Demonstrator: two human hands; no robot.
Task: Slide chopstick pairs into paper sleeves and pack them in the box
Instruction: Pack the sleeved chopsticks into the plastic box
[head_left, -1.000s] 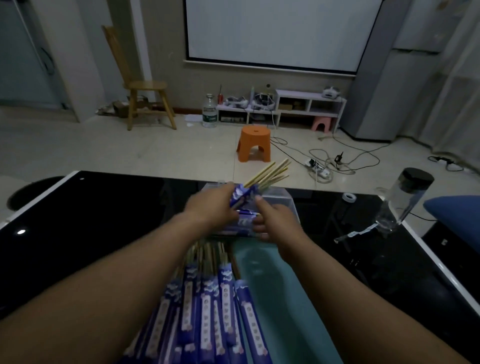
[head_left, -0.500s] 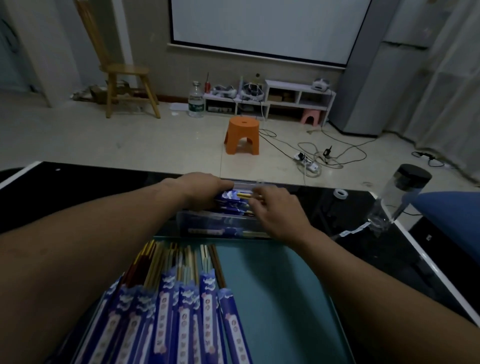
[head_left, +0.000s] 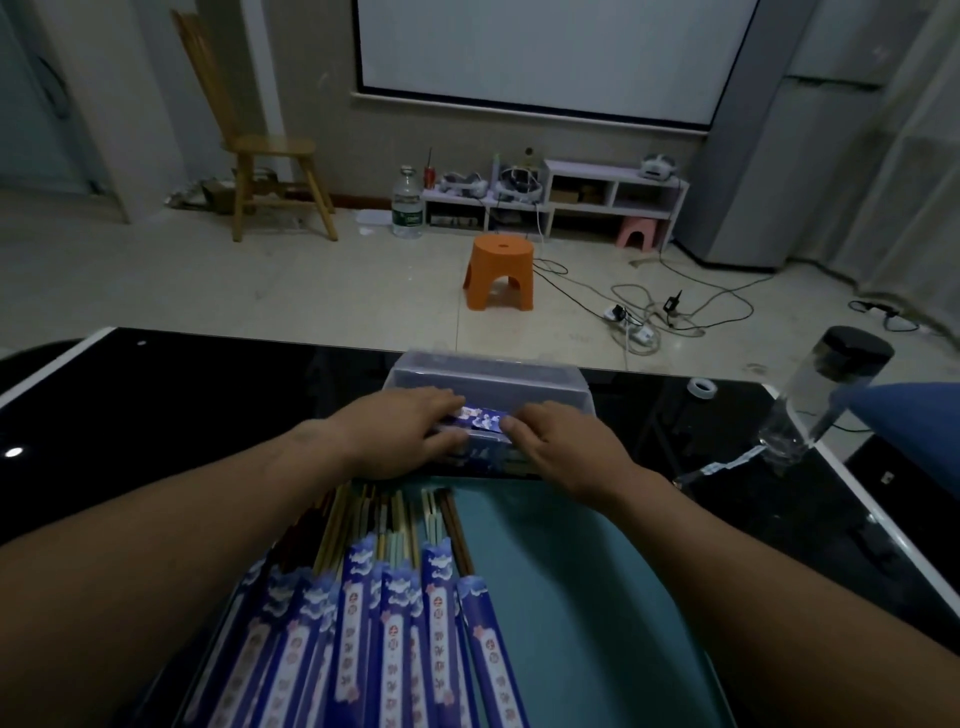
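Head, left hand (head_left: 400, 436), right hand (head_left: 566, 449) holding sleeves (head_left: 480, 418)

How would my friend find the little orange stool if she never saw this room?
Start at the big white screen across the room. Below it, on the tiled floor before the low white shelf, stands the orange stool. The pink stool sits against the shelf; this one stands alone.

We count two hands, the left hand (head_left: 400, 436) and right hand (head_left: 561, 447); one clear box (head_left: 488, 374) at 12 o'clock holding one sleeved bundle (head_left: 480, 418); at least six sleeved chopstick pairs (head_left: 395, 597) fanned at 6 o'clock; one orange stool (head_left: 500, 270); one wooden chair (head_left: 270, 150).
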